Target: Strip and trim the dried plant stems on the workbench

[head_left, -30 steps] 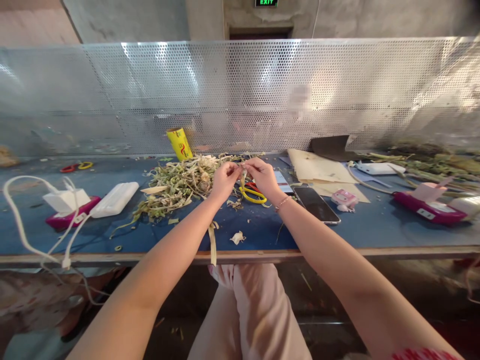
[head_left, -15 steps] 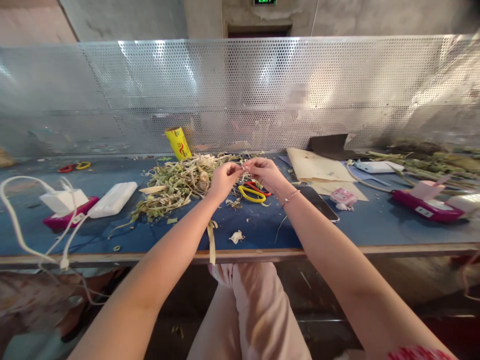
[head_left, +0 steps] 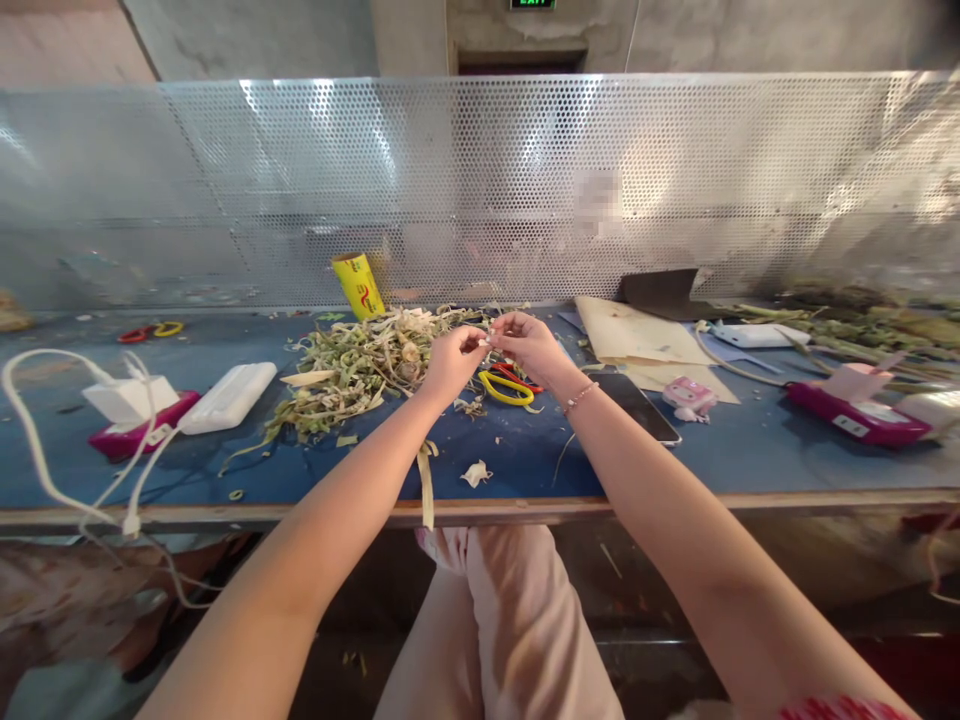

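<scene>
Left hand [head_left: 456, 360]: pinched on pale scrap [head_left: 484, 341]
Right hand [head_left: 525, 346]: pinched on it too
Plant heap [head_left: 360, 365]: just left of fingers

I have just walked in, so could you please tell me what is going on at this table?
A person's left hand and right hand work close together, their fingers pinching a small pale piece, too small to identify. A heap of dried plant scraps lies beside the left hand. A yellow looped handle and a phone rest nearby.
</scene>
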`<state>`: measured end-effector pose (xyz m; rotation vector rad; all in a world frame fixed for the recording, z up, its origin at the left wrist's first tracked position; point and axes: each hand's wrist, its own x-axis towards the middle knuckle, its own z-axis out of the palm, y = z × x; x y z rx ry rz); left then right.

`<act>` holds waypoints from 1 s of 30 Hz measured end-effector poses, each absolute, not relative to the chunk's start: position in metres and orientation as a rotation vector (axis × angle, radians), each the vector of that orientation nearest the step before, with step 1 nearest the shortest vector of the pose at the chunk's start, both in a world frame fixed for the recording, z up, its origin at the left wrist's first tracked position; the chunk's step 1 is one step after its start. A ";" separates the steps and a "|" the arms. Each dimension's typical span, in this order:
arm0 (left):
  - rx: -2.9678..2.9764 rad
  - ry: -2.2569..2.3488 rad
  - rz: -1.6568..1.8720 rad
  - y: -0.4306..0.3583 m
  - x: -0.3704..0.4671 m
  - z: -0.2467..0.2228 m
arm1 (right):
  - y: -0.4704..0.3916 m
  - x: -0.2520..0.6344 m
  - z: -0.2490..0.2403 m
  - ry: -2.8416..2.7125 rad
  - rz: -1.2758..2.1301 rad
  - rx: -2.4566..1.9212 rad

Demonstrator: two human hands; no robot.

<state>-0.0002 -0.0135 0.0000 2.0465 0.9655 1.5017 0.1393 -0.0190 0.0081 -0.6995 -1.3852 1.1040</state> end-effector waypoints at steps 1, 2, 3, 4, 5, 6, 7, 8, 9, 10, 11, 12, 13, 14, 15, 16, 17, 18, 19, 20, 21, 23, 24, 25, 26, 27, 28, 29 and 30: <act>2.046 0.961 1.503 -0.013 0.000 0.000 | -0.018 0.139 0.007 -1.385 1.093 -0.699; 2.042 0.957 1.505 -0.014 0.000 0.000 | -0.018 0.138 0.007 -1.390 1.084 -0.698; 2.035 0.950 1.506 -0.014 0.000 0.000 | -0.017 0.138 0.006 -1.397 1.074 -0.696; 2.023 0.941 1.504 -0.015 0.001 0.001 | -0.016 0.138 0.005 -1.402 1.062 -0.693; 2.011 0.929 1.498 -0.016 0.001 0.001 | -0.015 0.139 0.005 -1.400 1.047 -0.690; 2.000 0.916 1.490 -0.017 0.001 0.001 | -0.015 0.139 0.004 -1.392 1.032 -0.688; 1.994 0.904 1.478 -0.018 0.001 0.002 | -0.014 0.140 0.004 -1.380 1.022 -0.688; 1.993 0.898 1.468 -0.019 0.001 0.002 | -0.014 0.140 0.004 -1.370 1.017 -0.693; 1.993 0.896 1.463 -0.019 0.000 0.003 | -0.014 0.140 0.004 -1.363 1.014 -0.700; 1.993 0.898 1.461 -0.020 0.000 0.003 | -0.014 0.140 0.004 -1.364 1.010 -0.711; 1.991 0.900 1.460 -0.019 -0.001 0.003 | -0.014 0.140 0.004 -1.370 1.002 -0.720; 1.983 0.898 1.464 -0.019 -0.001 0.003 | -0.014 0.140 0.004 -1.380 0.990 -0.729; 1.969 0.893 1.472 -0.018 -0.001 0.003 | -0.013 0.140 0.004 -1.392 0.979 -0.735; 1.951 0.886 1.483 -0.017 -0.001 0.002 | -0.013 0.139 0.003 -1.404 0.970 -0.737; 1.932 0.879 1.491 -0.015 0.000 0.002 | -0.013 0.139 0.003 -1.414 0.965 -0.738; 1.913 0.875 1.499 -0.014 0.000 0.002 | -0.013 0.138 0.003 -1.421 0.965 -0.739; 1.894 0.873 1.506 -0.013 0.001 0.001 | -0.013 0.137 0.003 -1.419 0.969 -0.739; 1.878 0.873 1.512 -0.012 0.001 0.001 | -0.013 0.136 0.003 -1.407 0.975 -0.739; 1.868 0.873 1.513 -0.012 0.001 0.001 | -0.013 0.136 0.003 -1.385 0.988 -0.739; 1.862 0.874 1.513 -0.012 0.002 0.001 | -0.013 0.135 0.003 -1.361 1.007 -0.739; 1.859 0.875 1.513 -0.012 0.002 0.001 | -0.013 0.135 0.003 -1.340 1.028 -0.735; 1.862 0.881 1.512 -0.013 0.002 0.002 | -0.013 0.135 0.003 -1.328 1.065 -0.723; 1.861 0.883 1.512 -0.013 0.001 0.002 | -0.013 0.135 0.003 -1.342 1.074 -0.717; 1.854 0.886 1.512 -0.014 0.001 0.002 | -0.013 0.135 0.002 -1.362 1.072 -0.712; 1.840 0.888 1.513 -0.014 0.002 0.003 | -0.012 0.135 0.002 -1.383 1.060 -0.706; 1.820 0.891 1.509 -0.014 0.002 0.003 | -0.012 0.135 0.001 -1.403 1.042 -0.700; 1.795 0.894 1.502 -0.014 0.002 0.003 | -0.012 0.135 0.001 -1.421 1.021 -0.694; 1.763 0.895 1.492 -0.013 0.002 0.002 | -0.012 0.135 0.000 -1.437 0.997 -0.691; 1.723 0.893 1.485 -0.013 0.003 0.002 | -0.012 0.135 0.000 -1.454 0.971 -0.693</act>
